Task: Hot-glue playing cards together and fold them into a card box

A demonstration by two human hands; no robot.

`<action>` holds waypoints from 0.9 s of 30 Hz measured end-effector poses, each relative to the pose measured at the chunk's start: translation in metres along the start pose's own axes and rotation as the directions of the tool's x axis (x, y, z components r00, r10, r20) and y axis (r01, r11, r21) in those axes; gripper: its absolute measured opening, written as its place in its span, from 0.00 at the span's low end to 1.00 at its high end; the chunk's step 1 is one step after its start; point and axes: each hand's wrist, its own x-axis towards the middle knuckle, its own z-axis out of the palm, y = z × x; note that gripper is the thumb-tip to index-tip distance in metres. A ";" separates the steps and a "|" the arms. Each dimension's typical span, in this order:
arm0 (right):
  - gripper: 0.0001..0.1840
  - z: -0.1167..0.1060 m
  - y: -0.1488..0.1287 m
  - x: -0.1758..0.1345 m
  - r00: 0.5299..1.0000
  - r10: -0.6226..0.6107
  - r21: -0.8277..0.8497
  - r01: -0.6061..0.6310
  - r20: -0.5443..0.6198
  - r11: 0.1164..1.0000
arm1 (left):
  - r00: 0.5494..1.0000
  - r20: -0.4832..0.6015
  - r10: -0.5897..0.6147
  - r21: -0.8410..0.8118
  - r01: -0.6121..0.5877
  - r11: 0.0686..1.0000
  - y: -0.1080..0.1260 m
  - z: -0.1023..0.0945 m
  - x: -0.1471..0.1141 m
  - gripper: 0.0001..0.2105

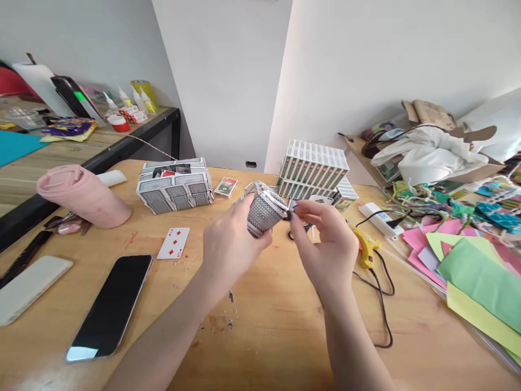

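Note:
My left hand (pixel 230 233) is wrapped around a small block folded from playing cards (pixel 265 210), with a grey patterned back facing me, held above the table. At the block's right corner, the thumb and fingertips of my right hand (pixel 325 233) come together in a pinch. What lies between them is too small to make out. Beyond my right hand lies a playing card with a black suit mark (pixel 321 200). Black-handled scissors (pixel 291 234) lie partly hidden behind it. To the right of that hand rests a yellow hot glue gun (pixel 367 247).
At the back left stands a box built of playing cards (pixel 177 187), beside a card pack (pixel 226 187). Stacked card packs (pixel 311 171) stand at the back. A phone (pixel 112 304), a three of diamonds (pixel 173 243), a power strip (pixel 380 220) and coloured paper (pixel 480 271) lie around.

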 end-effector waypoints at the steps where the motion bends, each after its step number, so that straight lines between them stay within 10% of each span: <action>1: 0.10 0.000 -0.002 -0.002 0.998 -0.066 -0.086 0.068 0.025 0.994 | 0.999 -0.023 0.038 0.012 -0.037 0.999 -0.001 0.004 -0.002 0.28; 11: 0.16 0.013 -0.002 -0.006 0.971 -0.090 -0.459 0.187 0.224 0.868 | 0.873 -0.298 0.387 0.048 -0.391 0.919 -0.016 0.039 -0.007 0.23; 27: 0.19 0.024 0.007 -0.001 0.968 -0.167 -0.439 0.235 0.187 0.867 | 0.864 -0.342 0.370 0.141 -0.342 0.929 -0.018 0.044 -0.008 0.20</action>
